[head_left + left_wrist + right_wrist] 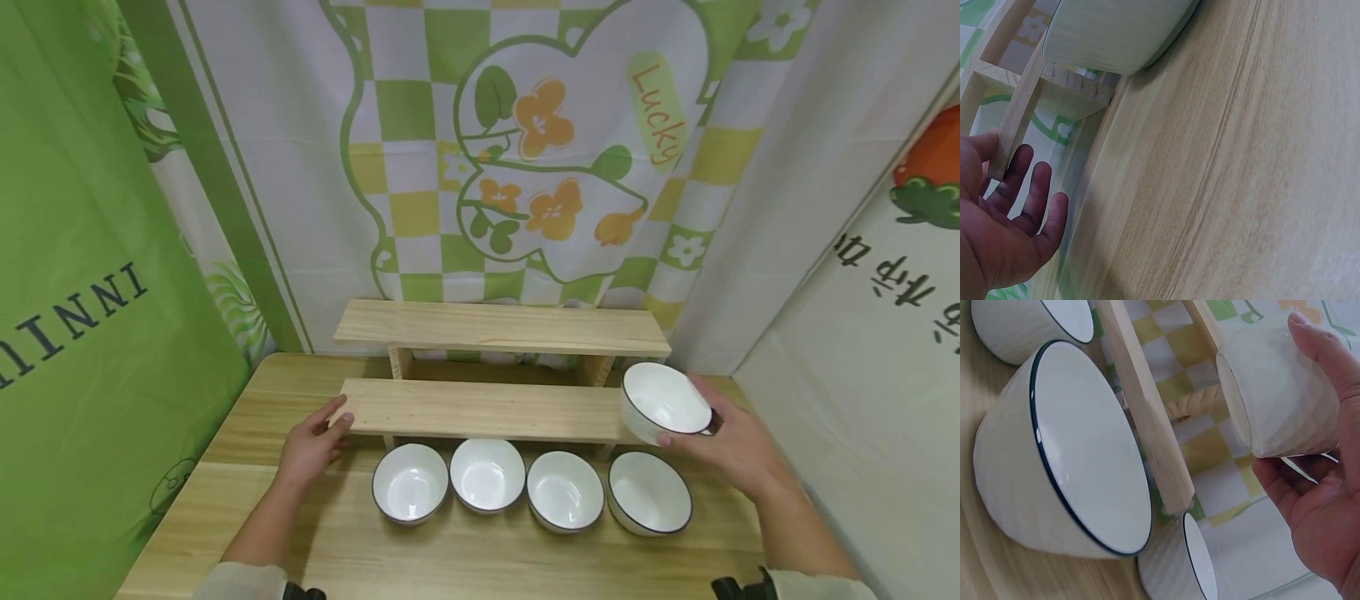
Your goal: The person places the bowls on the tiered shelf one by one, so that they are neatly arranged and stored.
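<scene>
While the right hand (738, 450) holds a white bowl (663, 402) tilted in the air by the right end of the lower shelf (480, 408), its fingers are curled round the bowl's far wall and the thumb pinches the near rim; that grip looks firm enough, though the wrist view shows the bowl (1279, 394) carried mostly by fingertips. The left hand (311, 446) lies open, fingers straight, touching the shelf's left end and holding nothing.

Four more bowls (528, 487) stand in a row on the desk (247, 467), just in front of the shelf. The held bowl hangs above and behind the rightmost of them, near the shelf's edge but seemingly not yet resting on it.

To judge from this, the bowl is being set on the lower shelf. Doing it well would mean:
- levelling the bowl first, since it now leans toward the person;
- bringing the foot down flat, well in from the edge;
- keeping the left hand pressed on the board so the light wooden rack does not shift;
- letting go only once the foot sits fully on the wood.

The upper shelf (502, 327) hangs close overhead, so a low approach looks safer.
</scene>
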### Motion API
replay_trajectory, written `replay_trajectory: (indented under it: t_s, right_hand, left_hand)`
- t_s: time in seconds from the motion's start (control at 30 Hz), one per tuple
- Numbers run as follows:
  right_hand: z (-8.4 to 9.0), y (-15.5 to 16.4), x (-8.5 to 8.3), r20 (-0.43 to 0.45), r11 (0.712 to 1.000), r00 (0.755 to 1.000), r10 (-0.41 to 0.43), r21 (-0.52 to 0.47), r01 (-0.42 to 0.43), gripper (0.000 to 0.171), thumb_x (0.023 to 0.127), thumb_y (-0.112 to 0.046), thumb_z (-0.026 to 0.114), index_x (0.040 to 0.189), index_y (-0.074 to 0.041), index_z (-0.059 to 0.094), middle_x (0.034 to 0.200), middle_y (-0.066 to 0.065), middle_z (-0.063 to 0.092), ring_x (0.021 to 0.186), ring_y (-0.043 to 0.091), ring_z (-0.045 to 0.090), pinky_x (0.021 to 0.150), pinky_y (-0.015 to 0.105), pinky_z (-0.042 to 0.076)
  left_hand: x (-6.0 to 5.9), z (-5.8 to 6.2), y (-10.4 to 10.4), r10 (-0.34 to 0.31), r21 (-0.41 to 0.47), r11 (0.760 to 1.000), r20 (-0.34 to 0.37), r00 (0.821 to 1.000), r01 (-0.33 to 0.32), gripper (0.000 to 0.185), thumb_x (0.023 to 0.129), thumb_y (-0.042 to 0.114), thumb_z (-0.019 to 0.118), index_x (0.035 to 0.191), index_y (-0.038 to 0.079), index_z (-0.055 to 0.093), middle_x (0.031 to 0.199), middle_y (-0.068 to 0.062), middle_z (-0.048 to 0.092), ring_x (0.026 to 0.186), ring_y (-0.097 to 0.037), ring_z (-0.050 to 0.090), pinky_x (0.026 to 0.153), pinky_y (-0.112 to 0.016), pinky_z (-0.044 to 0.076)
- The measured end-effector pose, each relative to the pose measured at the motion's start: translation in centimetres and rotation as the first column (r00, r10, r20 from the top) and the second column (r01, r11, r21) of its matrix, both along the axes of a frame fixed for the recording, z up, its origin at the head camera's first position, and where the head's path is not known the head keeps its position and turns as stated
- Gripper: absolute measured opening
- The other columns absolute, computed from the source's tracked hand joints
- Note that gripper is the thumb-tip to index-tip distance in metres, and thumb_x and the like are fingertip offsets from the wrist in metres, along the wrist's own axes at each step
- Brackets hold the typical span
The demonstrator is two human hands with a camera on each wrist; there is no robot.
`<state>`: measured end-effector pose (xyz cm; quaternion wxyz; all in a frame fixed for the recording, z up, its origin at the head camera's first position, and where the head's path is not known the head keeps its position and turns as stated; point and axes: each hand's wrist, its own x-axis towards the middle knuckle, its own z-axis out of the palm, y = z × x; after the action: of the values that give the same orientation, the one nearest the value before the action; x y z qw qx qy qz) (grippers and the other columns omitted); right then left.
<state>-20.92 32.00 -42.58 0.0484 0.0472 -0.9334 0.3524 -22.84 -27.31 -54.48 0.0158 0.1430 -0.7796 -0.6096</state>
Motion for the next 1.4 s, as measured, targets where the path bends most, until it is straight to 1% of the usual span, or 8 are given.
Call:
replay_trajectory:
  t_s: [0.2,0.27,0.37,0.57,0.7,0.87,1.13,1.4]
  right_hand:
    - [0.2,-1.1,-0.5,-0.014,0.998,0.999,0.045,-0.038,-0.045,0.105,0.073,-0.043,0.084,0.154,-0.031,0.018,0.156,0.011,0.027,0.134,0.038,0.034,0.094,0.01,0.03]
    - [0.2,-1.4,-0.7,-0.012,0.998,0.999,0.052,-0.043,-0.053,0.104,0.073,-0.043,0.083,0.154,-0.034,0.017,0.155,0.013,0.028,0.134,0.037,0.036,0.088,0.005,0.029]
    - [0.3,-1.9,-1.0,-0.006,0.998,0.998,0.057,-0.03,-0.057,0.105,0.073,-0.045,0.083,0.154,-0.035,0.017,0.154,0.015,0.031,0.133,0.036,0.037,0.09,0.011,0.032]
    - [0.5,-2.8,-1.6,0.018,0.998,0.998,0.067,-0.021,-0.067,0.109,0.071,-0.047,0.084,0.155,-0.028,0.017,0.155,0.016,0.027,0.135,0.038,0.036,0.102,0.049,0.035]
    - [0.8,-3.3,-1.9,0.019,0.998,0.998,0.055,-0.004,-0.055,0.111,0.069,-0.051,0.083,0.155,-0.026,0.018,0.152,0.023,0.031,0.134,0.042,0.036,0.101,0.058,0.033]
    - [1.2,-4.1,-2.1,0.015,0.999,0.999,0.047,0.008,-0.047,0.11,0.067,-0.056,0.082,0.154,-0.032,0.02,0.15,0.025,0.034,0.133,0.044,0.037,0.1,0.059,0.033]
    - [1.0,-5.4,-3.0,-0.011,0.993,0.996,0.093,-0.068,-0.093,0.108,0.067,-0.049,0.086,0.153,-0.034,0.023,0.156,0.008,0.028,0.137,0.035,0.034,0.104,0.053,0.033]
    - [0.9,-6.8,-3.5,-0.015,0.989,0.993,0.113,-0.089,-0.114,0.109,0.065,-0.049,0.087,0.153,-0.03,0.025,0.15,0.014,0.039,0.128,0.028,0.044,0.097,0.038,0.04]
  left_hand:
    - [-0.1,-0.1,-0.1,-0.006,0.001,1.0,-0.005,1.0,0.006,0.067,0.083,0.057,0.067,0.141,0.031,0.05,0.122,-0.013,0.062,0.097,-0.024,0.065,0.075,-0.033,0.056]
    - [-0.1,-0.1,-0.1,-0.006,0.002,1.0,-0.006,1.0,0.006,0.066,0.083,0.056,0.068,0.141,0.031,0.051,0.121,-0.013,0.062,0.096,-0.024,0.065,0.075,-0.034,0.056]
    - [-0.1,0.0,0.0,-0.004,-0.007,1.0,-0.009,1.0,0.003,0.064,0.084,0.055,0.068,0.141,0.03,0.051,0.119,-0.013,0.063,0.095,-0.023,0.065,0.074,-0.034,0.056]
    - [0.1,0.4,0.1,-0.006,-0.013,1.0,-0.007,1.0,0.006,0.064,0.085,0.053,0.068,0.141,0.028,0.051,0.12,-0.014,0.062,0.094,-0.023,0.066,0.075,-0.034,0.056]
    - [0.1,0.5,0.2,-0.004,-0.008,1.0,-0.008,1.0,0.004,0.064,0.084,0.055,0.068,0.14,0.029,0.052,0.122,-0.016,0.062,0.095,-0.025,0.066,0.075,-0.035,0.056]
    - [0.2,0.5,0.2,-0.005,-0.007,1.0,-0.008,1.0,0.005,0.067,0.082,0.056,0.068,0.14,0.028,0.052,0.122,-0.016,0.061,0.095,-0.025,0.065,0.075,-0.034,0.056]
    - [0.0,0.3,0.1,-0.006,0.004,1.0,-0.01,1.0,0.006,0.067,0.082,0.057,0.068,0.141,0.029,0.051,0.124,-0.016,0.061,0.096,-0.026,0.065,0.076,-0.035,0.056]
    - [0.1,0.0,0.0,-0.009,0.012,1.0,-0.009,1.0,0.01,0.07,0.079,0.06,0.068,0.141,0.032,0.05,0.119,-0.014,0.063,0.099,-0.028,0.066,0.077,-0.035,0.056]
